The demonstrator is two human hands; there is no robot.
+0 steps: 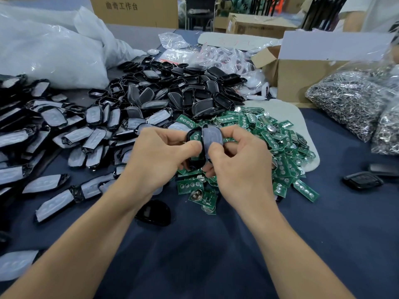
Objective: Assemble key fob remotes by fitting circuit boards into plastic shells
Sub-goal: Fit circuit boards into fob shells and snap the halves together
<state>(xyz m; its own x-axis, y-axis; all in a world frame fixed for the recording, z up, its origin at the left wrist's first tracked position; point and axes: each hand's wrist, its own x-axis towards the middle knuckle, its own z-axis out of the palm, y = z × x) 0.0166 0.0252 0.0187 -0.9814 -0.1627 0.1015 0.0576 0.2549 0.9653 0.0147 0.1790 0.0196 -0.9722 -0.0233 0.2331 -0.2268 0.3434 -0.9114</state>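
My left hand [157, 156] grips a black shell half [193, 137] that has a green circuit board seated inside it. My right hand [239, 160] pinches the grey-faced cover half [212, 137] and holds it edge to edge against that shell, above the table's middle. A heap of loose green circuit boards [278, 147] lies just behind and to the right of my hands. Further back sits a pile of empty black shells [179, 91]. Film-covered shell fronts [64, 134] are spread over the left side.
A blue-grey cloth [216, 255] covers the table. One black shell [154, 213] lies under my left wrist, two more [363, 180] at the right. Bags of metal key rings [354, 102] sit far right, beside an open carton [302, 76]. White plastic bags [49, 52] fill the back left.
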